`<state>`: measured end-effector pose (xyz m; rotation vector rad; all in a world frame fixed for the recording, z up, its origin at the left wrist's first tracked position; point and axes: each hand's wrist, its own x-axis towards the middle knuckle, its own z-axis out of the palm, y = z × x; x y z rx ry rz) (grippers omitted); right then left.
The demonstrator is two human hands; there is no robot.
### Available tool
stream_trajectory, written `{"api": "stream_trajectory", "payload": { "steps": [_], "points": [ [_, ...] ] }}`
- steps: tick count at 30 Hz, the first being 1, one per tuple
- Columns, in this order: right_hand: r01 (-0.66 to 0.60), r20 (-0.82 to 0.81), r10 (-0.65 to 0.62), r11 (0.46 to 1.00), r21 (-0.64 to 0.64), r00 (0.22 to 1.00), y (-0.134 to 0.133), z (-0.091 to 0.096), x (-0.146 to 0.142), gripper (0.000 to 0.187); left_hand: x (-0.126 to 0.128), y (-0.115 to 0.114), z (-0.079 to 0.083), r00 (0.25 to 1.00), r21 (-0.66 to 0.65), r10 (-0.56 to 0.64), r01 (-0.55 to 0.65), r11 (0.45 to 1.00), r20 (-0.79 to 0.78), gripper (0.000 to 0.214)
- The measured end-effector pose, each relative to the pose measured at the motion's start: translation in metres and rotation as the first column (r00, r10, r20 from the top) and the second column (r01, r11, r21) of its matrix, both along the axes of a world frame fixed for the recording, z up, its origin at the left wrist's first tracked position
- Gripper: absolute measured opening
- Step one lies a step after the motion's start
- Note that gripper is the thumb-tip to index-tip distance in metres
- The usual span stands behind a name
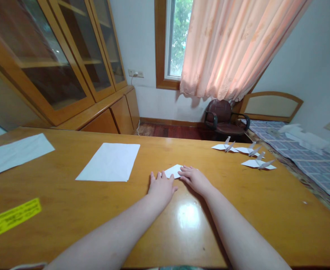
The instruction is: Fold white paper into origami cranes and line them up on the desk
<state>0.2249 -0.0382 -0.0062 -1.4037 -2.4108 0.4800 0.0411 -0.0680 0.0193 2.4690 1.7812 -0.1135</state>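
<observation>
Our folded paper lies on the desk, nearer the far edge. Our left hand and right hand rest at its sides, fingers apart, not pinching. It looks light and easy to crumple, so we should hold its edges softly.

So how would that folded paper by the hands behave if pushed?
The folded paper is small, so it's probably very light. It looks flat, so rolling seems unlikely. The tabletop looks glossy, so it might slide easily.
</observation>
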Motion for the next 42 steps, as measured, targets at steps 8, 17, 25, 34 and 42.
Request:
{"api": "stream_trajectory", "payload": {
  "steps": [8, 17, 25, 34, 42],
  "points": [
    [0.187, -0.165, -0.198, 0.979, -0.081, 0.966, 0.002, -0.011, -0.006, 0.019, 0.002, 0.016, 0.007, 0.996, -0.067, -0.023, 0.029, 0.997, 0.088, 0.036],
    [0.327, -0.291, -0.358, 0.933, -0.152, 0.887, 0.002, -0.011, -0.009, 0.008, 0.001, 0.023, 0.010, 0.997, -0.070, 0.009, -0.003, 0.998, 0.075, 0.032],
    [0.333, -0.280, -0.353, 0.936, -0.117, 0.893, 0.004, -0.013, -0.010, 0.006, 0.002, 0.020, 0.005, 0.996, -0.019, -0.015, 0.016, 1.000, 0.085, 0.028],
    [0.335, -0.274, -0.359, 0.933, -0.131, 0.892, 0.006, -0.011, -0.010, 0.006, 0.006, -0.002, 0.001, 0.983, 0.021, -0.181, 0.181, 0.983, 0.026, 0.050],
    [0.334, -0.236, -0.344, 0.939, -0.081, 0.909, 0.005, -0.008, -0.012, 0.006, 0.006, 0.000, 0.005, 0.982, -0.006, -0.191, 0.191, 0.982, 0.000, 0.053]
  ]
}}
